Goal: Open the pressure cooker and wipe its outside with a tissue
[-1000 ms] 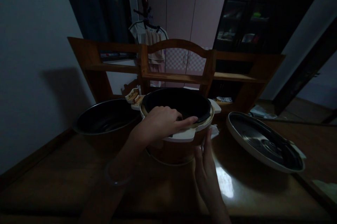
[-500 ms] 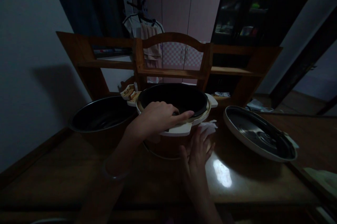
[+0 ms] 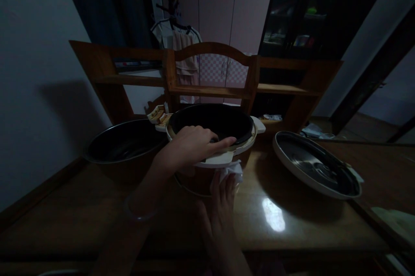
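Observation:
An electric cooker (image 3: 209, 183) with a black inner pot and white side handles stands in the middle of the wooden table. My left hand (image 3: 191, 148) lies over its near rim, fingers curled into the pot and thumb along the edge, gripping it. Below the near white handle (image 3: 215, 160), my right hand (image 3: 220, 211) presses a crumpled white tissue (image 3: 234, 172) against the cooker's outer wall. The fingertips of my right hand are on the tissue and its thumb is apart. Inside the pot, my left fingertips are hidden.
To the left stands a wide black pot (image 3: 126, 142). A round lid (image 3: 316, 165) with a pale rim lies at the right, inner side up. Behind the cooker rises a wooden shelf frame (image 3: 212, 91). A small pale box-like object (image 3: 158, 115) sits behind the cooker's left handle.
My right hand has moved left with the tissue, from right of the near handle to below it, along the cooker's wall. My left hand keeps its hold on the rim.

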A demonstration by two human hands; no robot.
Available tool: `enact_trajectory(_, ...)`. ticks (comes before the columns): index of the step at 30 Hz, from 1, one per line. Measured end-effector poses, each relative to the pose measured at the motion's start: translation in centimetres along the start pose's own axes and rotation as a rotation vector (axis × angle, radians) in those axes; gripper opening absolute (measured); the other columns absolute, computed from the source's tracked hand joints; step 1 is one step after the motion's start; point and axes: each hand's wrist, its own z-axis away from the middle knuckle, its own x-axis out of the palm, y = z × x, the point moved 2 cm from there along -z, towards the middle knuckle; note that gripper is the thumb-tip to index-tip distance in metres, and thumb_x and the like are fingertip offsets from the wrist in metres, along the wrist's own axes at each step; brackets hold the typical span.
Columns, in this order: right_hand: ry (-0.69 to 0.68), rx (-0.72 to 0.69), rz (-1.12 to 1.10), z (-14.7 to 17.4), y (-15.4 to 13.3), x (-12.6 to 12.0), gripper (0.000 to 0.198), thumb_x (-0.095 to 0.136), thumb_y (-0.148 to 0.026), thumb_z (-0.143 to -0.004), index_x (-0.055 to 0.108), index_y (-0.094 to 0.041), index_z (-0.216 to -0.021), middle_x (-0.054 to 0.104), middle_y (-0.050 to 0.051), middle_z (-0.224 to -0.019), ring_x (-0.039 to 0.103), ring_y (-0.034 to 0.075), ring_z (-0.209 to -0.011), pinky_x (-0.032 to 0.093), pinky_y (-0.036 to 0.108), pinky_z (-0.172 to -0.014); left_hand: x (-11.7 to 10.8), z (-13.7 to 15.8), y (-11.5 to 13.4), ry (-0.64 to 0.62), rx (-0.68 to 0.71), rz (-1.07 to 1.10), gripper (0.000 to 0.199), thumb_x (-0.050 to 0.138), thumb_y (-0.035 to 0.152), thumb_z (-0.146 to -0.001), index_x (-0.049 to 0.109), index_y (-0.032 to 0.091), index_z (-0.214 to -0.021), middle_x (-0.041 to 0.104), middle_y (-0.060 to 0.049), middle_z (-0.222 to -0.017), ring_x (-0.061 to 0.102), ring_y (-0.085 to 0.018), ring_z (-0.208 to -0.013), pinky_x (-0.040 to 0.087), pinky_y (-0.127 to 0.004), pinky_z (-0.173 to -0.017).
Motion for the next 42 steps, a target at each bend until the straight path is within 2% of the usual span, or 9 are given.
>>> enact_trajectory(4,0.128,-0.086,0.078,-2.3,1.2,-1.7,0.075,0.042,-0.037,-0.106,-0.008,-0.032,-0.162,-0.009,0.005,-0.169,-0.014,0.037,-0.153,0.013,0.073,-0.118,-0.1,0.0,0.0,0.009,-0.009,-0.013,0.083,0.011,0.077,-0.092,0.076,0.032,-0.116,0.078,-0.008,-0.088,0.072,-0.029,-0.085,0.038,-0.033,-0.066)
enact_trajectory(8,0.165,-0.107,0.039,-3.6,1.1,-2.9,0.072,0.040,-0.032,-0.107,-0.007,-0.033,-0.162,-0.011,0.005,-0.169,-0.014,0.036,-0.153,0.013,0.073,-0.118,0.0,0.0,0.1,0.012,0.013,-0.014,0.083,0.010,0.077,-0.093,0.076,0.031,-0.116,0.077,-0.009,-0.086,0.072,-0.029,-0.084,0.036,-0.033,-0.064)
enact_trajectory(14,0.107,-0.023,-0.019,-1.8,-0.1,-1.4,0.079,0.043,-0.040,-0.106,-0.012,-0.028,-0.161,-0.018,0.009,-0.167,-0.016,0.040,-0.152,0.019,0.075,-0.115,0.1,0.1,0.0,0.025,0.063,-0.020,0.080,0.010,0.073,-0.095,0.075,0.032,-0.117,0.078,-0.008,-0.093,0.071,-0.028,-0.086,0.034,-0.032,-0.064)
enact_trajectory(19,0.064,0.067,-0.057,-0.9,1.1,-0.7,0.077,0.039,-0.041,-0.107,-0.013,-0.029,-0.161,-0.016,0.008,-0.168,-0.013,0.036,-0.153,0.018,0.072,-0.117,0.1,0.1,-0.1,0.023,0.028,-0.023,0.086,0.007,0.076,-0.092,0.077,0.031,-0.112,0.077,-0.009,-0.087,0.071,-0.028,-0.083,0.034,-0.032,-0.063)
enact_trajectory(25,0.146,0.190,-0.242,-2.9,1.5,-2.6,0.076,0.038,-0.049,-0.106,-0.009,-0.030,-0.162,-0.011,0.003,-0.168,-0.012,0.029,-0.154,0.007,0.065,-0.122,0.0,0.1,0.0,0.013,0.031,-0.021,0.082,0.009,0.075,-0.094,0.075,0.032,-0.118,0.077,-0.009,-0.094,0.071,-0.029,-0.086,0.038,-0.033,-0.067)
enact_trajectory(29,0.201,0.292,-0.426,-4.3,0.3,-4.3,0.069,0.031,-0.051,-0.108,-0.008,-0.034,-0.161,-0.011,-0.001,-0.168,-0.006,0.024,-0.155,0.010,0.058,-0.124,-0.3,0.2,0.2,-0.001,0.000,0.014,0.087,0.009,0.077,-0.092,0.077,0.028,-0.112,0.077,-0.010,-0.094,0.070,-0.028,-0.088,0.040,-0.033,-0.071)
enact_trajectory(32,0.246,0.295,-0.466,-4.8,-0.6,-4.8,0.068,0.030,-0.052,-0.107,-0.005,-0.032,-0.162,-0.008,-0.001,-0.169,-0.006,0.024,-0.155,0.010,0.058,-0.124,-0.4,0.2,0.2,0.003,0.010,0.021,0.087,0.010,0.077,-0.092,0.078,0.027,-0.109,0.077,-0.011,-0.092,0.070,-0.028,-0.088,0.041,-0.033,-0.073)
enact_trajectory(37,0.249,0.255,-0.415,-3.6,-1.3,-3.3,0.074,0.037,-0.052,-0.106,-0.004,-0.028,-0.163,-0.009,0.001,-0.169,-0.009,0.027,-0.155,0.007,0.060,-0.124,0.0,0.0,0.1,0.012,-0.010,0.046,0.089,0.011,0.080,-0.090,0.079,0.025,-0.105,0.078,-0.011,-0.092,0.072,-0.029,-0.088,0.041,-0.033,-0.070)
enact_trajectory(42,0.134,0.213,-0.332,-0.7,-1.9,-0.6,0.075,0.038,-0.047,-0.106,-0.006,-0.026,-0.163,-0.008,0.004,-0.169,-0.005,0.028,-0.155,0.018,0.060,-0.123,0.0,-0.1,0.1,0.015,-0.033,0.053,0.090,0.012,0.082,-0.089,0.080,0.025,-0.102,0.078,-0.011,-0.090,0.072,-0.029,-0.088,0.041,-0.033,-0.069)
